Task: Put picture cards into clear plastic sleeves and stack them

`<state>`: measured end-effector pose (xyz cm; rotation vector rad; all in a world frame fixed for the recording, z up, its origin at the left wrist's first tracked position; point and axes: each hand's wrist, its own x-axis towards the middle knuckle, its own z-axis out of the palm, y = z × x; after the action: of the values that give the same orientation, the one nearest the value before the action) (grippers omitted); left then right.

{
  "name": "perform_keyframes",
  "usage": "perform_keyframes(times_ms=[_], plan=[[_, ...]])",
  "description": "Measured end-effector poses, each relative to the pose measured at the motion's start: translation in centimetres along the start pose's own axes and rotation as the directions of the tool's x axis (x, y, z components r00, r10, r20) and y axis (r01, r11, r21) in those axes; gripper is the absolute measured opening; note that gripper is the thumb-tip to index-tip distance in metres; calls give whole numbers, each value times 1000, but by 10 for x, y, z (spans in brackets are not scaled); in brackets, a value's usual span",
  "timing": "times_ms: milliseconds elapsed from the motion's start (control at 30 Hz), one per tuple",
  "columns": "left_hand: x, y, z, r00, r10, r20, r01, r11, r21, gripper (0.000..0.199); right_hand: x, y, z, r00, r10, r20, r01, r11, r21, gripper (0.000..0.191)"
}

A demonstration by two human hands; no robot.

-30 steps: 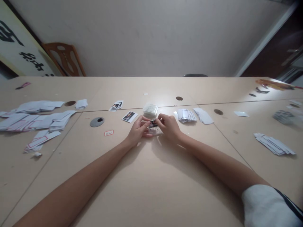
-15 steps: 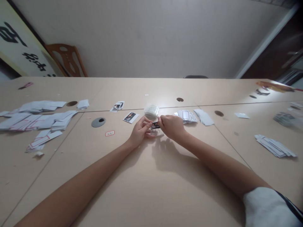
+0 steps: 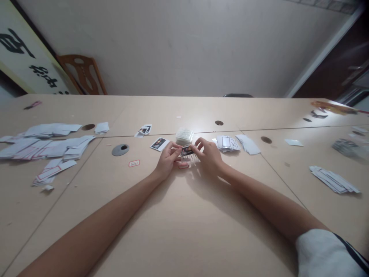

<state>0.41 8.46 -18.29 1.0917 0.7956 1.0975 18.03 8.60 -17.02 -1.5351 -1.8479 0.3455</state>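
Between my hands is a small dark-faced photo card [image 3: 187, 150], overlapping a clear plastic sleeve [image 3: 190, 159] that has a red-marked end. My left hand [image 3: 167, 160] pinches the card and sleeve at their left side, thumb on top. At the card's right edge, my right hand [image 3: 210, 157] curls with its thumb and fingertips against the card. Whether the card lies inside the sleeve or on it, I cannot tell. Just beyond sits a stack of clear sleeves [image 3: 184, 135]. Another photo card [image 3: 159, 144] lies flat left of my left hand.
A few photo cards [image 3: 144, 130] overlap farther left. White card stacks [image 3: 227, 143] and fanned white slips [image 3: 248, 144] lie right of my hands. Piles of white paper [image 3: 43, 148] cover the far left. A grey grommet cover [image 3: 120, 149] and a red-bordered label [image 3: 134, 163] lie nearby.
My right hand has loosened from a tight fist-like grip and its fingers have lifted apart somewhat. More of the photo card's face now shows, slightly farther left.
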Motion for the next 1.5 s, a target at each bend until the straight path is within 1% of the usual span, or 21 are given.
perform_keyframes(times_ms=[67, 167, 333, 500, 667, 800, 867, 967, 1067, 1167, 1267, 1367, 1500], plan=[[0, -1, -1, 1000, -3, -3, 3, 1000, -2, 41, -1, 2, 2, 1000, 20, 24, -23, 993, 112, 30], [1, -1, -2, 1000, -8, -8, 8, 1000, -2, 41, -1, 6, 5, 999, 36, 21, -40, 972, 233, 31], [3, 0, -4, 1000, -7, -19, 7, 1000, -11, 43, 2, 10, 9, 997, 68, 38, -77, 927, 368, 30], [8, -3, -10, 997, 13, -76, -13, 1000, -1, 44, 3, 10, 10, 990, 83, 118, -132, 856, 500, 29], [11, -5, -13, 995, 8, -101, -8, 1000, -5, 44, 5, 13, 11, 979, 64, 195, -166, 804, 571, 31], [11, -4, -14, 995, 32, -90, -29, 999, 31, 41, 7, 15, 12, 980, 68, 188, -173, 760, 626, 30], [10, -4, -14, 997, 35, -74, -32, 998, 46, 40, 8, 15, 12, 980, 72, 186, -177, 744, 645, 33], [9, -4, -14, 998, 23, -51, -21, 998, 53, 39, 8, 15, 11, 977, 71, 200, -187, 733, 654, 40], [9, -5, -14, 999, 19, -42, -17, 999, 50, 39, 8, 15, 10, 977, 72, 199, -187, 737, 649, 42], [9, -5, -14, 999, 14, -36, -13, 999, 44, 39, 8, 16, 11, 982, 65, 178, -166, 748, 643, 41], [8, -5, -15, 1000, 19, -17, -18, 999, 48, 41, 7, 18, 13, 984, 69, 166, -161, 748, 644, 36], [8, -4, -16, 999, 32, -7, -32, 999, 29, 46, 7, 18, 14, 980, 61, 187, -173, 724, 668, 34], [9, -5, -17, 1000, 29, -1, -29, 999, -19, 49, 8, 18, 13, 972, 19, 234, -182, 691, 700, 39]])
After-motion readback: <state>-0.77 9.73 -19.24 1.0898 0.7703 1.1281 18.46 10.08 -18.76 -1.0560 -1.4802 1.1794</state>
